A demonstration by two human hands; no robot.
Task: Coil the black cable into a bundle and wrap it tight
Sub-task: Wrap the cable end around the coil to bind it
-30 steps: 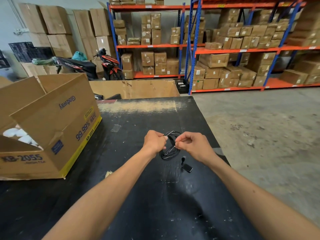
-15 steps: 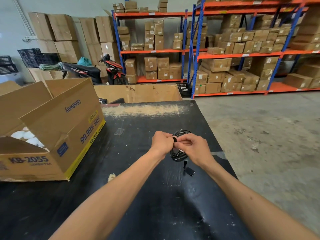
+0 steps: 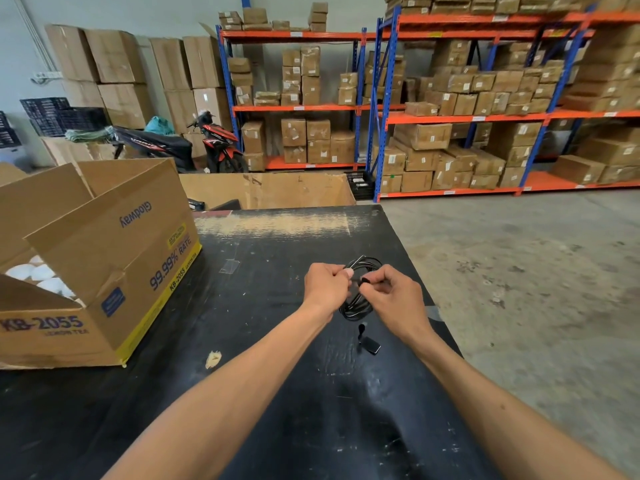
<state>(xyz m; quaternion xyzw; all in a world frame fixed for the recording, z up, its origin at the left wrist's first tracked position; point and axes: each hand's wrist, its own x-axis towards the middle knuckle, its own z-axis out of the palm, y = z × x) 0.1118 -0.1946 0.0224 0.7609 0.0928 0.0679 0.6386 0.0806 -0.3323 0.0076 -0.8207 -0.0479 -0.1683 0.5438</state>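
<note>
The black cable (image 3: 356, 308) is coiled into a small loop held upright above the black table (image 3: 277, 393), between both hands. My left hand (image 3: 325, 287) grips the coil's left side in a closed fist. My right hand (image 3: 394, 296) pinches a strand of the cable at the coil's middle with thumb and fingertips. Loops show above the hands and below them. A short tail hangs down to a small black plug (image 3: 370, 345) near the table surface. The middle of the coil is hidden by my fingers.
An open cardboard box (image 3: 104, 258) with white items inside stands on the table's left. A paper scrap (image 3: 213, 359) and a clear tape piece (image 3: 229, 266) lie on the table. The table's right edge drops to concrete floor (image 3: 536, 289). Shelves of boxes and a motorbike stand behind.
Both hands have drawn closer together around the coil, with the right fingertips shifting onto the coil's middle. The camera view has moved slightly; the plug still hangs below.
</note>
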